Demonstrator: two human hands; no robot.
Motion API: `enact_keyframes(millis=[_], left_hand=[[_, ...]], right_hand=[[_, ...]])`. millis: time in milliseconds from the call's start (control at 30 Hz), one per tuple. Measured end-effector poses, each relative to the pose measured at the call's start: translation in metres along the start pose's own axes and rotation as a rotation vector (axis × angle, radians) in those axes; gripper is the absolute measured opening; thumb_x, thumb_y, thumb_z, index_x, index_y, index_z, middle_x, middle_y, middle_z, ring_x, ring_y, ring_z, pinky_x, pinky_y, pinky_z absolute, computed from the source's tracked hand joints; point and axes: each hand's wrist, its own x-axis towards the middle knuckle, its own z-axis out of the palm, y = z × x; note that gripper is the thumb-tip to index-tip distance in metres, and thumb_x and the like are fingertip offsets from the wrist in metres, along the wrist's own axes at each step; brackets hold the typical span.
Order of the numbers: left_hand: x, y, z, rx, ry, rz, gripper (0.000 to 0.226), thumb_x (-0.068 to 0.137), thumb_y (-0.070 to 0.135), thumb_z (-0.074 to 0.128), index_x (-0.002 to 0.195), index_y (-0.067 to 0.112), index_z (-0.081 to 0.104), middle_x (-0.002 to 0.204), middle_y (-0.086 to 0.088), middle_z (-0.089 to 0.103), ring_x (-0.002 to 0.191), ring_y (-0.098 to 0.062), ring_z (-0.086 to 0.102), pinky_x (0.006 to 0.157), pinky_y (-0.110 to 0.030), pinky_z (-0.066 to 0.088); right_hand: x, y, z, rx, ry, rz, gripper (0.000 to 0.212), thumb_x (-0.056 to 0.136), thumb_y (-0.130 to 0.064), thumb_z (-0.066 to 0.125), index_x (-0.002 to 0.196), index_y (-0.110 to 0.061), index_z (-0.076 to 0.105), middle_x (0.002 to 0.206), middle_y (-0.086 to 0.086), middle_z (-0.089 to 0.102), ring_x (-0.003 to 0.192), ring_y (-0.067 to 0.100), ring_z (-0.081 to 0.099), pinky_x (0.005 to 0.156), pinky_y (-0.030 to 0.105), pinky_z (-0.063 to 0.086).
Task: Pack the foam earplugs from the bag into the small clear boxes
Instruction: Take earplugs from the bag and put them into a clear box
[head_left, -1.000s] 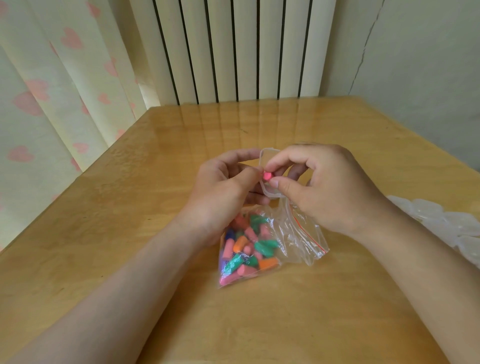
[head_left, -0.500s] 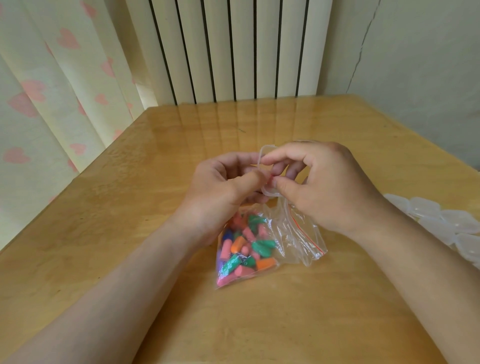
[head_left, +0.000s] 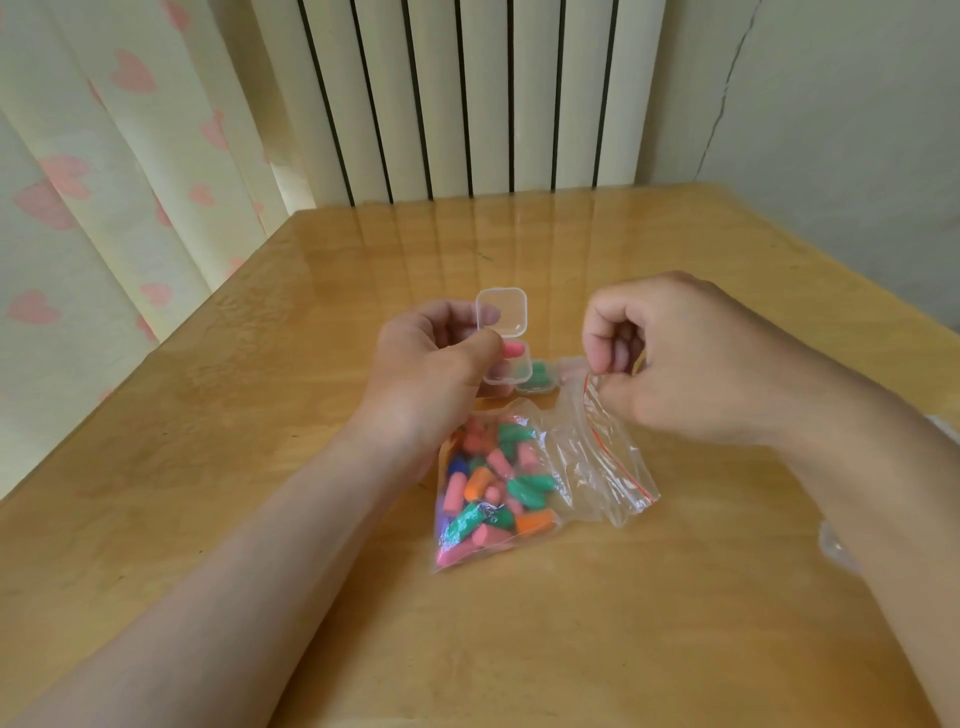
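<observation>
The left hand (head_left: 431, 369) grips an open clear box (head_left: 511, 368) beside its thumb; a pink earplug (head_left: 513, 349) lies inside, long axis crosswise. The right hand (head_left: 675, 358) pinches the bag (head_left: 597, 452) by its mouth.

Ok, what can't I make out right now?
Head view.
- What else the open box holds besides the pink earplug: left hand covers it.
- Inside the right hand: curled fingers hide it.
- What the clear plastic is: right forearm covers most.
- Earplug count in the bag: overlapping.
</observation>
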Motion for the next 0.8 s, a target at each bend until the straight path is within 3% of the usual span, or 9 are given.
enact_keyframes(millis=[100,200,300,467,567,633,700,800], left_hand=[[0.001,0.001,-0.001,-0.009,0.026,-0.006,0.016,0.090,-0.009,0.057,0.102,-0.001,0.065,0.068,-0.004,0.071,0.057,-0.015,0.066,0.075,-0.049,0.062],[0.004,-0.002,-0.002,-0.028,0.048,-0.018,0.016,0.089,-0.010,0.057,0.101,-0.002,0.064,0.066,-0.003,0.070,0.057,-0.017,0.066,0.073,-0.046,0.062],[0.003,-0.004,0.000,-0.056,0.045,-0.040,0.014,0.089,-0.009,0.058,0.097,0.000,0.064,0.066,-0.005,0.070,0.057,-0.018,0.065,0.070,-0.043,0.061],[0.002,-0.002,0.002,-0.125,0.054,-0.099,0.007,0.094,-0.001,0.060,0.098,0.000,0.064,0.069,-0.009,0.071,0.056,-0.016,0.063,0.054,-0.027,0.053],[0.001,-0.002,0.002,-0.140,0.053,-0.109,0.005,0.094,0.001,0.060,0.095,0.002,0.064,0.070,-0.010,0.070,0.056,-0.016,0.062,0.055,-0.028,0.052],[0.001,-0.002,0.002,-0.143,0.054,-0.110,0.005,0.094,0.001,0.060,0.093,0.004,0.064,0.071,-0.010,0.070,0.056,-0.016,0.061,0.056,-0.029,0.052],[0.001,-0.002,0.002,-0.128,0.057,-0.100,0.006,0.094,0.001,0.059,0.093,0.004,0.065,0.070,-0.009,0.070,0.058,-0.018,0.061,0.059,-0.032,0.054],[0.001,-0.003,0.003,-0.099,0.061,-0.080,0.006,0.094,0.002,0.059,0.095,0.003,0.065,0.067,-0.006,0.070,0.064,-0.023,0.062,0.069,-0.040,0.058]], right_hand=[[-0.002,-0.003,-0.001,-0.053,-0.166,0.065,0.017,0.069,-0.011,0.074,0.070,-0.028,0.069,0.065,-0.015,0.066,0.055,0.004,0.058,0.058,0.032,0.056],[-0.005,-0.012,0.007,0.027,-0.267,0.068,0.010,0.073,-0.015,0.075,0.067,-0.023,0.073,0.064,-0.012,0.070,0.054,0.004,0.062,0.058,0.029,0.056],[-0.006,-0.017,0.013,0.142,-0.344,0.055,0.018,0.083,-0.014,0.066,0.068,-0.015,0.075,0.063,0.000,0.070,0.049,0.020,0.064,0.051,0.035,0.054],[-0.005,-0.014,0.022,0.203,-0.398,0.030,0.028,0.097,-0.008,0.051,0.080,0.001,0.071,0.045,-0.010,0.056,0.041,0.014,0.055,0.050,0.025,0.043],[-0.006,-0.015,0.023,0.280,-0.439,-0.010,0.023,0.095,-0.011,0.056,0.090,-0.015,0.078,0.063,-0.004,0.069,0.051,0.020,0.058,0.046,0.030,0.049],[-0.007,-0.016,0.022,0.345,-0.475,-0.029,0.018,0.090,-0.017,0.065,0.094,-0.025,0.080,0.072,-0.004,0.074,0.058,0.016,0.058,0.046,0.030,0.050],[-0.007,-0.015,0.023,0.351,-0.504,-0.045,0.011,0.088,-0.020,0.071,0.089,-0.026,0.081,0.069,-0.008,0.072,0.057,0.009,0.055,0.046,0.028,0.049],[-0.006,-0.014,0.028,0.316,-0.518,-0.092,0.009,0.088,-0.027,0.076,0.081,-0.023,0.080,0.080,0.011,0.072,0.063,0.018,0.056,0.055,0.036,0.055]])
